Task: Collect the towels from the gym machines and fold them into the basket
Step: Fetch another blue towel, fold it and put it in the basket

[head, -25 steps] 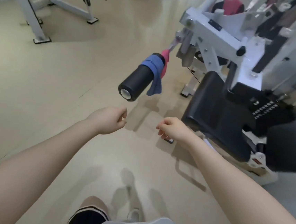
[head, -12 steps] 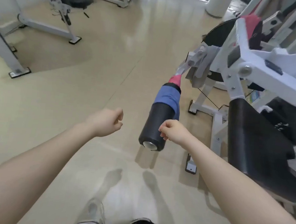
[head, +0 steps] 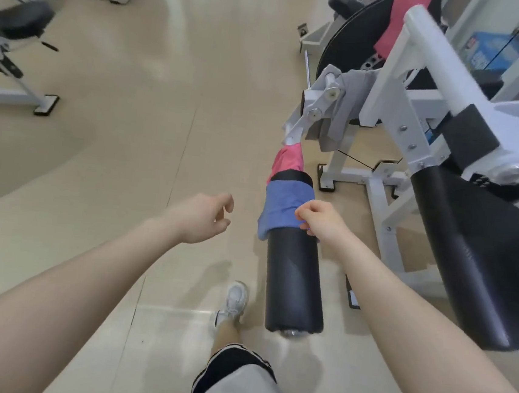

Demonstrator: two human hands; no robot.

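my right hand [head: 319, 222] pinches the blue towel [head: 282, 209] draped on the black roller pad [head: 294, 282]; my left hand [head: 205, 218] hangs loosely curled, holding nothing.

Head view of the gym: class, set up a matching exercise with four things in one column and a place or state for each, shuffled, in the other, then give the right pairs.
Things:
1. blue towel
2. pink towel
3. left hand
4. right hand

States:
A. holds nothing, fingers loosely curled
B. bunched at the far end of the roller
C. draped over the roller
D. grips the blue towel's edge

Pairs: 1-C, 2-B, 3-A, 4-D
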